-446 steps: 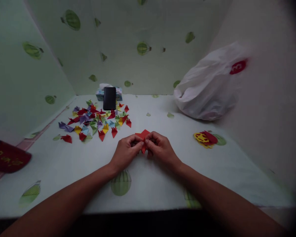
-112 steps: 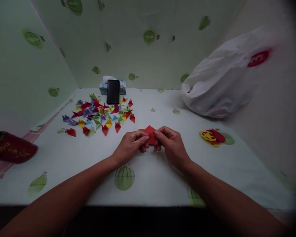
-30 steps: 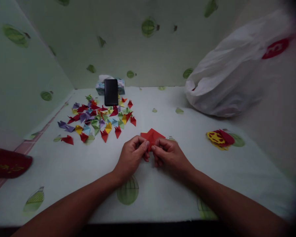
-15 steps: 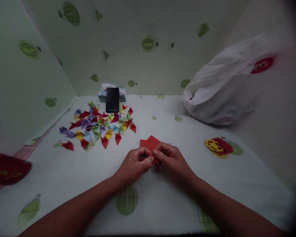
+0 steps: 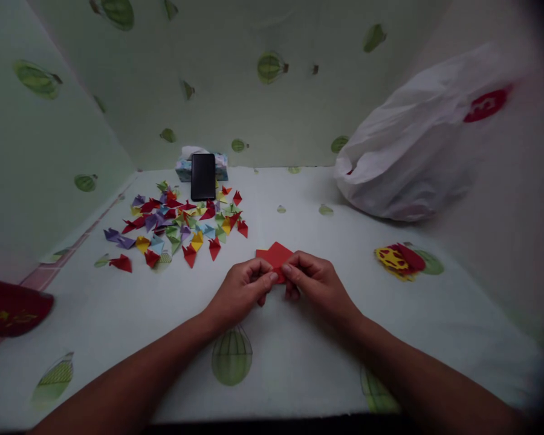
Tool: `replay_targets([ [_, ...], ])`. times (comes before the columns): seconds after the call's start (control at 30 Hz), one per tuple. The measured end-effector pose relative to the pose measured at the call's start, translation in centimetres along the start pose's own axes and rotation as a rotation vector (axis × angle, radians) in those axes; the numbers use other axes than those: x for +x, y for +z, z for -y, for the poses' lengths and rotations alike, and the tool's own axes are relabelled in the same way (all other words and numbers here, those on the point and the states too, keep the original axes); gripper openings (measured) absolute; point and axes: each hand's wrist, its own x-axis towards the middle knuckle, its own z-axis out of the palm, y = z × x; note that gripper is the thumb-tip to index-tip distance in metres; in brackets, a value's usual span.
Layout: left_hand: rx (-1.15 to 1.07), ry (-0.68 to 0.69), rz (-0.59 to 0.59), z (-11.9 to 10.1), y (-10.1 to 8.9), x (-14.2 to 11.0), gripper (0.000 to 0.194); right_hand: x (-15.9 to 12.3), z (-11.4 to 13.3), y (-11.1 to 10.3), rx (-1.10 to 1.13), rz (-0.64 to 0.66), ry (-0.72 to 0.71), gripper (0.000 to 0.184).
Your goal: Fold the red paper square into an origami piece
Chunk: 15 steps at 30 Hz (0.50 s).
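Observation:
Both my hands meet at the middle of the table on a small piece of red paper [image 5: 277, 258]. My left hand [image 5: 241, 291] pinches its left side with thumb and forefinger. My right hand [image 5: 316, 283] pinches the right side, fingers curled. A corner of red paper sticks out beyond my fingertips and lies on a thin stack of red sheets. The part between my fingers is hidden. A scatter of several small folded paper pieces [image 5: 181, 222] in red, yellow, green, blue and purple lies to the far left of my hands.
A black phone [image 5: 203, 176] leans on a tissue box [image 5: 188, 166] at the back. A white plastic bag [image 5: 408, 154] fills the back right corner. Red and yellow paper cutouts [image 5: 399, 258] lie at the right. A dark red pouch [image 5: 9, 305] sits at the left edge.
My hands have stayed together on the red paper, working it with small finger moves. The view has shifted slightly as my head moved.

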Motion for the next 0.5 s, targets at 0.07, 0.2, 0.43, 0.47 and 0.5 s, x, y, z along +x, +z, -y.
replay_targets([
  [0.07,0.034,-0.001,-0.033,0.1,-0.1,0.1,0.028,-0.1,0.1,0.0,-0.038,-0.029,-0.005,0.034],
  [0.2,0.081,0.012,-0.117,0.3,-0.5,0.3,0.03,-0.1,0.0,0.0,-0.058,-0.028,0.031,0.039],
  [0.43,0.05,0.023,-0.196,0.4,-1.6,1.0,0.035,0.0,-0.2,0.1,0.013,0.109,0.11,0.037],
  [0.47,0.036,0.016,-0.184,0.4,-1.8,1.1,0.036,0.0,-0.2,0.2,0.028,0.134,0.127,0.036],
  [0.5,0.02,0.011,-0.17,0.3,-1.9,1.2,0.036,0.0,-0.1,0.2,0.036,0.152,0.142,0.034],
])
